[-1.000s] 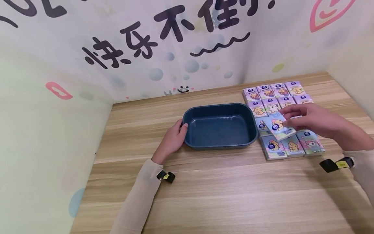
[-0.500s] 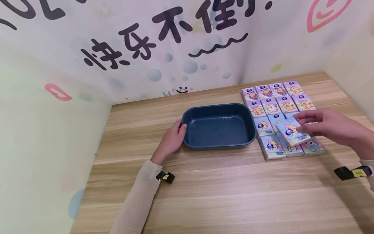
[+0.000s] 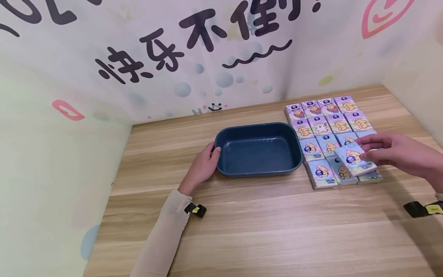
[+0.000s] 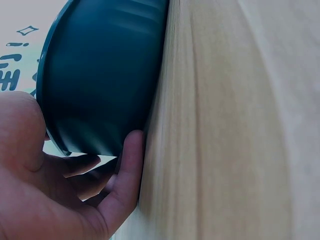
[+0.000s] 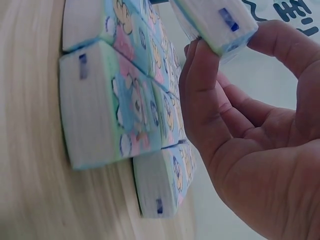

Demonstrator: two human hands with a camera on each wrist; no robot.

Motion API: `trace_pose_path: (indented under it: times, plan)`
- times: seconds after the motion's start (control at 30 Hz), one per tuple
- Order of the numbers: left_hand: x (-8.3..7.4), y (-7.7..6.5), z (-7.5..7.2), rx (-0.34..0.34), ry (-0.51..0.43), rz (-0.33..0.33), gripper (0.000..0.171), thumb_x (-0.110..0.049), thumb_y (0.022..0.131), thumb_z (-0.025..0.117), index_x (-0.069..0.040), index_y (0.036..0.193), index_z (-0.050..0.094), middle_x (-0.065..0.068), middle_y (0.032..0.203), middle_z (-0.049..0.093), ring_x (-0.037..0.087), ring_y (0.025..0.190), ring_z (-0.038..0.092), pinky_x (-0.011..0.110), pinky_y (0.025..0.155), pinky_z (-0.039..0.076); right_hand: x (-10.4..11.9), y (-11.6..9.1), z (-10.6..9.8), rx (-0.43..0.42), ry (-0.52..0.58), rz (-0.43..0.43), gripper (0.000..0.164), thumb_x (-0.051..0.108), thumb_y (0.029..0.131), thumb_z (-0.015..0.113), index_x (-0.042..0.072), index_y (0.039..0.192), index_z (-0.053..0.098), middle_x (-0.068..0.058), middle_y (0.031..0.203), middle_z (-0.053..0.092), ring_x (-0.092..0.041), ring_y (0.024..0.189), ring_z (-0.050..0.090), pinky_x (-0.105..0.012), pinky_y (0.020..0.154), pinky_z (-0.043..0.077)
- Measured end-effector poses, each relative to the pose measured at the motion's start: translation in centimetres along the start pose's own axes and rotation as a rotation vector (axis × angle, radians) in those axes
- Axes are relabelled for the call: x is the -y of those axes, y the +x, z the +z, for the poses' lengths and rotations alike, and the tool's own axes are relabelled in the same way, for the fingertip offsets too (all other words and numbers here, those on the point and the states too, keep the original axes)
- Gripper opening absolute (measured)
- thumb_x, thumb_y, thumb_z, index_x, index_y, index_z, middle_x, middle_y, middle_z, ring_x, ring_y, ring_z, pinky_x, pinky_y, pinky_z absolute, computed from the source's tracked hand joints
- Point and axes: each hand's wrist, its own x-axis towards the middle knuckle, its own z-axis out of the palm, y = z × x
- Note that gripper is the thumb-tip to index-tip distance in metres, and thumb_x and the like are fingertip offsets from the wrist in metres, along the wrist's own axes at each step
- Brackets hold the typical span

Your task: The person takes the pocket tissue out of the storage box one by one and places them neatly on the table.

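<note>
My right hand [image 3: 398,152] pinches a small blue tissue pack [image 3: 354,158], printed with a yellow cartoon puppy, between thumb and fingers. This pack is tilted and held over the front right of a grid of similar packs, partly covering those beneath. In the right wrist view, white paper edges of the held pack [image 5: 215,22] show above the front-row packs [image 5: 95,107]. A dark blue rectangular tub [image 3: 259,154] stands left of the grid with nothing inside. My left hand [image 3: 204,165] grips its left end, thumb at the rim; the left wrist view shows fingers against the tub's outer wall [image 4: 100,80].
Purple tissue packs [image 3: 313,109] fill the two back rows, blue packs [image 3: 322,173] the two front rows. They lie close to the tub's right end. Behind the wooden table [image 3: 242,227] hangs a printed backdrop [image 3: 194,92], and pale walls rise at both sides.
My right hand has carried the tissue pack rightward and slightly toward the front, uncovering packs in the third row. My left hand stays on the tub.
</note>
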Motion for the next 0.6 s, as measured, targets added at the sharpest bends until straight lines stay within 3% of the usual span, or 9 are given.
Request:
trace_pose_path:
  times: [0.2, 0.33, 0.37, 0.43, 0.5, 0.53, 0.57, 0.6]
  plan:
    - [0.5, 0.2, 0.1, -0.002, -0.001, 0.014, 0.066, -0.052, 0.118, 0.039, -0.01, 0.169, 0.043, 0.017, 0.163, 0.055, 0.033, 0.144, 0.058, 0.055, 0.117, 0.047, -0.8, -0.4, -0.4, -0.017, -0.007, 0.018, 0.067, 0.013, 0.111, 0.064, -0.022, 0.157, 0.03, -0.002, 0.12, 0.064, -0.005, 0.094, 0.064, -0.03, 0.078, 0.059]
    - [1.0, 0.4, 0.2, 0.0, 0.008, 0.011, 0.067, -0.054, 0.118, 0.039, -0.011, 0.169, 0.043, 0.015, 0.164, 0.054, 0.032, 0.146, 0.056, 0.054, 0.118, 0.046, -1.6, -0.5, -0.7, -0.018, 0.046, 0.034, 0.07, 0.011, 0.112, 0.063, -0.024, 0.159, 0.025, 0.01, 0.116, 0.066, -0.002, 0.095, 0.064, -0.029, 0.078, 0.06]
    - [0.4, 0.2, 0.0, 0.005, 0.001, -0.006, 0.066, -0.053, 0.118, 0.039, -0.012, 0.17, 0.042, 0.015, 0.165, 0.053, 0.033, 0.147, 0.055, 0.056, 0.119, 0.045, -1.8, -0.6, -0.8, -0.02, 0.059, 0.037, 0.07, 0.01, 0.112, 0.062, -0.024, 0.159, 0.024, 0.015, 0.114, 0.066, -0.001, 0.095, 0.064, -0.029, 0.078, 0.06]
    - [0.8, 0.4, 0.2, 0.007, -0.005, -0.015, 0.067, -0.054, 0.118, 0.039, -0.013, 0.17, 0.043, 0.014, 0.166, 0.053, 0.032, 0.148, 0.054, 0.056, 0.12, 0.044, -2.3, -0.7, -0.9, -0.028, 0.094, 0.04, 0.057, 0.009, 0.112, 0.062, -0.011, 0.161, 0.039, 0.019, 0.112, 0.067, -0.001, 0.095, 0.064, -0.029, 0.077, 0.06]
    - [0.7, 0.3, 0.2, 0.0, -0.002, -0.012, 0.065, -0.052, 0.118, 0.04, -0.011, 0.169, 0.043, 0.014, 0.165, 0.053, 0.032, 0.147, 0.055, 0.056, 0.12, 0.044, -2.6, -0.8, -1.0, -0.037, 0.11, 0.051, 0.05, 0.008, 0.112, 0.063, -0.006, 0.157, 0.047, 0.019, 0.11, 0.068, -0.002, 0.094, 0.064, -0.03, 0.076, 0.059]
    - [0.9, 0.4, 0.2, 0.001, -0.015, -0.007, 0.066, -0.053, 0.118, 0.039, -0.012, 0.17, 0.042, 0.014, 0.166, 0.053, 0.031, 0.148, 0.055, 0.054, 0.12, 0.044, -2.7, -0.9, -1.1, -0.043, 0.125, 0.059, 0.04, 0.007, 0.112, 0.063, 0.004, 0.15, 0.056, 0.018, 0.11, 0.069, -0.003, 0.094, 0.065, -0.03, 0.076, 0.059]
    - [0.3, 0.2, 0.1, 0.004, -0.018, -0.019, 0.065, -0.051, 0.119, 0.039, -0.011, 0.17, 0.042, 0.014, 0.166, 0.053, 0.032, 0.148, 0.055, 0.056, 0.12, 0.043, -2.8, -1.0, -1.2, -0.044, 0.127, 0.069, 0.037, 0.007, 0.111, 0.064, 0.007, 0.148, 0.058, 0.016, 0.109, 0.069, -0.004, 0.093, 0.065, -0.031, 0.076, 0.058]
    - [0.8, 0.3, 0.2, -0.001, -0.01, -0.004, 0.066, -0.052, 0.118, 0.039, -0.01, 0.169, 0.043, 0.015, 0.165, 0.053, 0.032, 0.147, 0.056, 0.055, 0.12, 0.045, -2.8, -1.1, -1.3, -0.046, 0.135, 0.082, 0.034, 0.007, 0.111, 0.064, 0.009, 0.145, 0.06, 0.014, 0.109, 0.069, -0.005, 0.093, 0.065, -0.031, 0.076, 0.058]
